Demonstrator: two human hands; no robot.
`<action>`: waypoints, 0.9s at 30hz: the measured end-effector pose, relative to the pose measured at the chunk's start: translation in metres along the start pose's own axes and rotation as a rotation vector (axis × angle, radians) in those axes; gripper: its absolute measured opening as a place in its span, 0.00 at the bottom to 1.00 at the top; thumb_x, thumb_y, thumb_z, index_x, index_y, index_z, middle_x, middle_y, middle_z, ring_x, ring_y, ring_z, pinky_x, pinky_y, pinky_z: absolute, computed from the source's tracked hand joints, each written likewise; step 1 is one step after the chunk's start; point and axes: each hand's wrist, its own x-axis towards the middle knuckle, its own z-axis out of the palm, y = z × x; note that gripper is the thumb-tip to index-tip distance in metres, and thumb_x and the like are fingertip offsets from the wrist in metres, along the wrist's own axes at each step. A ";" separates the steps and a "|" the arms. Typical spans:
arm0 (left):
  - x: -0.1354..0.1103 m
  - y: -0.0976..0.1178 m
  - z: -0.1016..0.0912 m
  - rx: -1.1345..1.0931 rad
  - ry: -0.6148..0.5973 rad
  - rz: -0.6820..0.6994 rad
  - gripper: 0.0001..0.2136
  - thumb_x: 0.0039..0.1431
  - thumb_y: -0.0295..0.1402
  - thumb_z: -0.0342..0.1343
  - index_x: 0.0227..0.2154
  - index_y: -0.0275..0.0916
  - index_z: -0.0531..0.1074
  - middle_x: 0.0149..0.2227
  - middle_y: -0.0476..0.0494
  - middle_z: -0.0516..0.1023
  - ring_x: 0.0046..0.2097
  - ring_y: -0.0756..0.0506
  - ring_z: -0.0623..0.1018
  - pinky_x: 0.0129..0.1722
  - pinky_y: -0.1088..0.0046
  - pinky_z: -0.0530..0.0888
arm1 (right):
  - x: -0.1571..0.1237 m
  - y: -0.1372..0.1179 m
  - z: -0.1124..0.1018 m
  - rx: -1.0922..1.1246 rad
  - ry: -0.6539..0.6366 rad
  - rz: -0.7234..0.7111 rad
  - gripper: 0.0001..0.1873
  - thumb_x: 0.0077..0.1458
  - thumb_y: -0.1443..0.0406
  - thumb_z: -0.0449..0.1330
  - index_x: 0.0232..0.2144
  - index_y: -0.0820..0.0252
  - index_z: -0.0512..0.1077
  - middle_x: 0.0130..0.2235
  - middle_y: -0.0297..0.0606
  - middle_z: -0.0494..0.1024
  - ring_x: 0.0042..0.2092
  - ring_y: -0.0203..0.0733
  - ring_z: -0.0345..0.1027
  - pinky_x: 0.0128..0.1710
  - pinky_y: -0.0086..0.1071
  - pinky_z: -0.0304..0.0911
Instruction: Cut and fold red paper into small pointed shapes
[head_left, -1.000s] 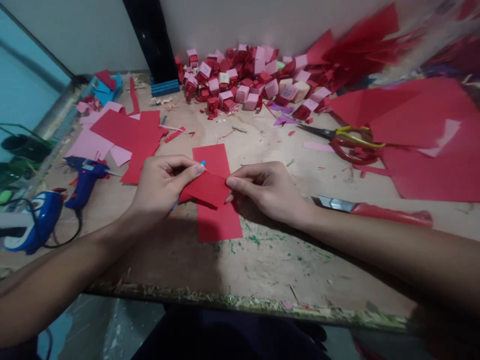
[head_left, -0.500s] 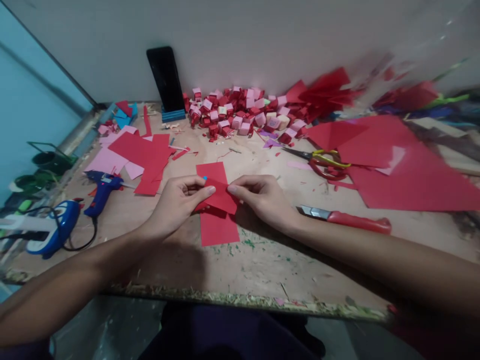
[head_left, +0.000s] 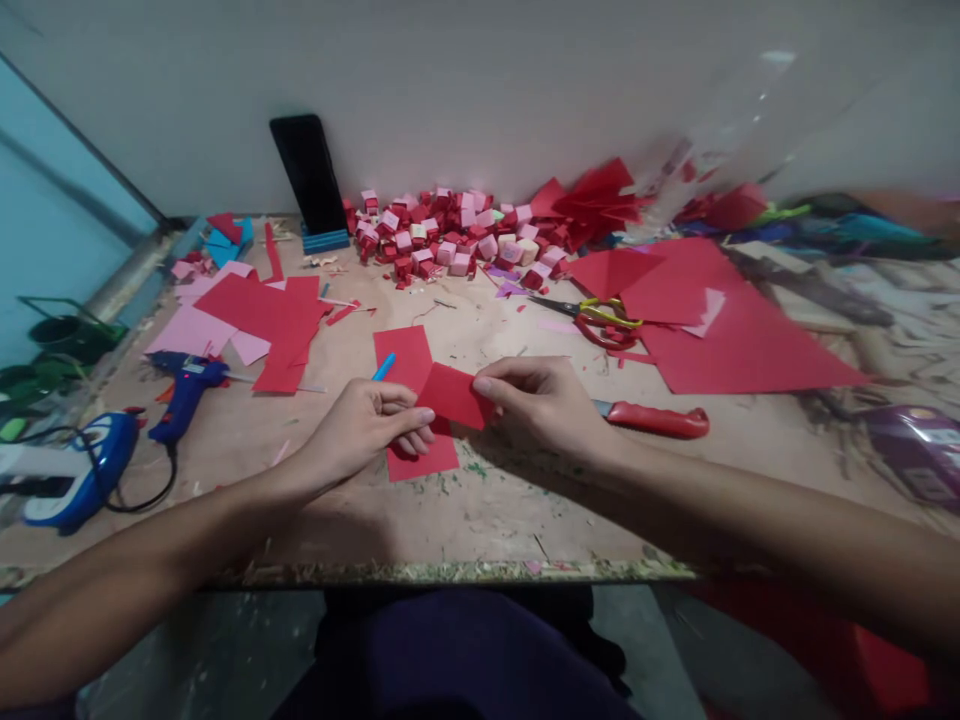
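A small red paper piece [head_left: 454,396] is held up between my two hands. My left hand [head_left: 373,425] pinches its left corner, thumb on top. A slim blue stick, perhaps a pen [head_left: 384,367], pokes out above the fingers of that hand; its lower end is hidden. My right hand [head_left: 551,405] is closed on the right edge of the same piece, thumb in front and fingers curled behind. Beneath them, a longer red paper strip [head_left: 403,352] lies flat on the wooden table, partly covered by the hands.
Scissors [head_left: 596,318] and a red-handled cutter knife [head_left: 656,419] lie to the right, by large red sheets [head_left: 739,350]. Behind are a pile of folded paper cubes [head_left: 450,235] and a phone [head_left: 309,172] on a stand. A blue glue gun [head_left: 184,390] lies left.
The small paper piece has turned and its right side is more in view. More of the blue stick shows above my left hand. The camera view has shifted slightly right.
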 end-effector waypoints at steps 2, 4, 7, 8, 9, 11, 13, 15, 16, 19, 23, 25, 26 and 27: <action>-0.002 -0.001 0.000 -0.001 0.012 0.017 0.12 0.59 0.41 0.67 0.32 0.37 0.76 0.25 0.45 0.82 0.25 0.47 0.81 0.28 0.72 0.79 | -0.001 0.002 -0.003 0.013 -0.006 0.043 0.15 0.53 0.55 0.70 0.27 0.62 0.80 0.23 0.35 0.76 0.25 0.36 0.66 0.26 0.31 0.60; -0.005 -0.001 0.000 0.048 0.079 0.102 0.13 0.60 0.43 0.67 0.35 0.39 0.74 0.23 0.50 0.80 0.23 0.50 0.77 0.26 0.74 0.75 | 0.000 0.006 -0.006 0.027 -0.064 0.121 0.16 0.52 0.54 0.71 0.28 0.62 0.80 0.23 0.36 0.77 0.25 0.37 0.68 0.26 0.32 0.62; -0.011 -0.001 -0.001 0.256 0.180 0.291 0.12 0.61 0.41 0.66 0.29 0.39 0.73 0.22 0.52 0.76 0.23 0.52 0.71 0.24 0.76 0.67 | -0.002 0.013 -0.011 -0.109 -0.182 0.128 0.17 0.57 0.53 0.69 0.33 0.62 0.83 0.26 0.39 0.80 0.25 0.40 0.70 0.27 0.34 0.65; -0.013 -0.002 -0.001 0.332 0.193 0.343 0.13 0.62 0.40 0.65 0.27 0.39 0.73 0.22 0.51 0.75 0.23 0.53 0.69 0.24 0.75 0.66 | -0.003 0.014 -0.013 -0.218 -0.191 0.064 0.16 0.59 0.53 0.67 0.36 0.61 0.84 0.28 0.40 0.82 0.27 0.40 0.71 0.29 0.35 0.66; -0.015 -0.002 -0.001 0.397 0.195 0.382 0.14 0.63 0.40 0.64 0.25 0.39 0.74 0.22 0.51 0.75 0.23 0.53 0.68 0.24 0.74 0.65 | -0.005 0.016 -0.015 -0.348 -0.177 -0.036 0.16 0.62 0.54 0.66 0.40 0.60 0.84 0.32 0.42 0.83 0.30 0.42 0.73 0.32 0.36 0.67; -0.017 -0.005 0.000 0.482 0.194 0.435 0.16 0.65 0.41 0.62 0.24 0.39 0.75 0.21 0.51 0.73 0.22 0.53 0.65 0.23 0.73 0.63 | -0.011 0.016 -0.019 -0.594 -0.115 -0.288 0.16 0.65 0.57 0.64 0.48 0.59 0.83 0.43 0.46 0.85 0.40 0.46 0.77 0.41 0.40 0.70; -0.018 -0.007 0.000 0.524 0.213 0.467 0.17 0.67 0.42 0.61 0.24 0.39 0.75 0.20 0.52 0.72 0.22 0.53 0.64 0.23 0.72 0.62 | -0.016 0.016 -0.024 -0.748 -0.098 -0.504 0.19 0.66 0.57 0.64 0.55 0.58 0.81 0.53 0.49 0.83 0.50 0.52 0.77 0.50 0.45 0.71; -0.018 -0.008 -0.001 0.551 0.241 0.472 0.17 0.67 0.43 0.60 0.24 0.40 0.75 0.20 0.52 0.71 0.22 0.52 0.64 0.24 0.71 0.62 | -0.019 0.016 -0.026 -0.814 -0.166 -0.632 0.21 0.66 0.55 0.64 0.57 0.57 0.78 0.57 0.50 0.80 0.56 0.55 0.74 0.55 0.49 0.70; -0.018 -0.008 -0.001 0.563 0.250 0.470 0.18 0.68 0.44 0.60 0.24 0.40 0.75 0.20 0.52 0.70 0.22 0.52 0.64 0.24 0.71 0.63 | -0.020 0.017 -0.027 -0.832 -0.213 -0.660 0.22 0.66 0.54 0.64 0.58 0.57 0.78 0.58 0.50 0.80 0.57 0.56 0.73 0.56 0.50 0.70; -0.016 -0.008 -0.002 0.620 0.237 0.482 0.18 0.69 0.44 0.58 0.24 0.40 0.75 0.20 0.51 0.71 0.22 0.51 0.65 0.24 0.71 0.64 | -0.019 0.023 -0.025 -0.864 -0.305 -0.690 0.22 0.67 0.55 0.64 0.58 0.59 0.77 0.59 0.51 0.80 0.58 0.56 0.73 0.57 0.51 0.70; -0.016 -0.008 -0.007 0.809 0.133 0.683 0.16 0.70 0.39 0.56 0.26 0.39 0.76 0.21 0.49 0.74 0.22 0.51 0.68 0.25 0.72 0.68 | -0.016 0.029 -0.021 -0.804 -0.277 -0.675 0.16 0.68 0.61 0.60 0.54 0.60 0.79 0.54 0.49 0.83 0.53 0.52 0.77 0.54 0.47 0.71; -0.015 -0.010 -0.008 0.912 0.043 0.845 0.15 0.70 0.36 0.55 0.27 0.39 0.77 0.22 0.48 0.76 0.24 0.50 0.71 0.27 0.72 0.71 | -0.015 0.027 -0.021 -0.738 -0.247 -0.612 0.14 0.69 0.62 0.58 0.50 0.59 0.80 0.49 0.47 0.85 0.49 0.49 0.79 0.51 0.43 0.71; -0.014 -0.012 -0.008 0.955 -0.004 0.918 0.14 0.70 0.34 0.54 0.28 0.39 0.78 0.24 0.46 0.78 0.26 0.49 0.74 0.29 0.71 0.74 | -0.015 0.024 -0.022 -0.705 -0.238 -0.561 0.14 0.69 0.62 0.58 0.48 0.59 0.81 0.47 0.46 0.86 0.46 0.47 0.79 0.49 0.41 0.71; -0.014 -0.014 -0.008 0.994 -0.047 0.975 0.13 0.70 0.32 0.54 0.30 0.39 0.79 0.28 0.44 0.81 0.29 0.48 0.78 0.32 0.70 0.76 | -0.014 0.022 -0.023 -0.670 -0.234 -0.503 0.13 0.69 0.62 0.58 0.46 0.59 0.82 0.44 0.44 0.86 0.44 0.46 0.79 0.47 0.39 0.71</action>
